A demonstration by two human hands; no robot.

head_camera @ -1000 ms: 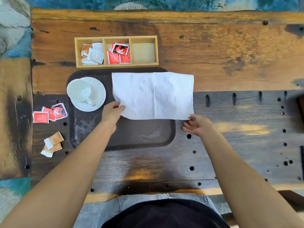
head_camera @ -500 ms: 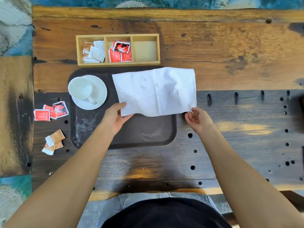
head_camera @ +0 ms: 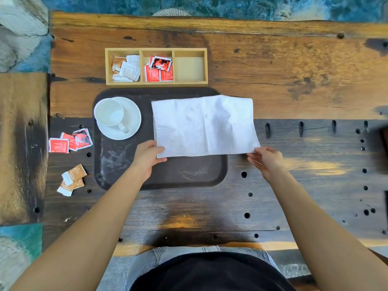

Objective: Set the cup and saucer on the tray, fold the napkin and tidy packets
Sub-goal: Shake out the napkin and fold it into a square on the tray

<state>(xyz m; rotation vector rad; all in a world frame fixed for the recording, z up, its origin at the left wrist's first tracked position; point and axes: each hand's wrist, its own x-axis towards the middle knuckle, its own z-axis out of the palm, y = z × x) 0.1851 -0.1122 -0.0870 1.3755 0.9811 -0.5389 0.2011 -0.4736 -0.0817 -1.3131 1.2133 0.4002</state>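
A white napkin is spread over the right part of the dark tray and hangs past its right rim. My left hand pinches the napkin's near left corner and my right hand pinches its near right corner, with the near edge lifted. A white cup stands on a white saucer at the tray's far left. Red packets and brown packets lie loose on the table left of the tray.
A three-part wooden box sits beyond the tray: brown and white packets on the left, red ones in the middle, the right compartment bare. The wooden table has rows of holes at the right.
Both hands took the napkin's near corners and lifted its near edge off the tray. The napkin rippled, and its far edge has come closer to me.
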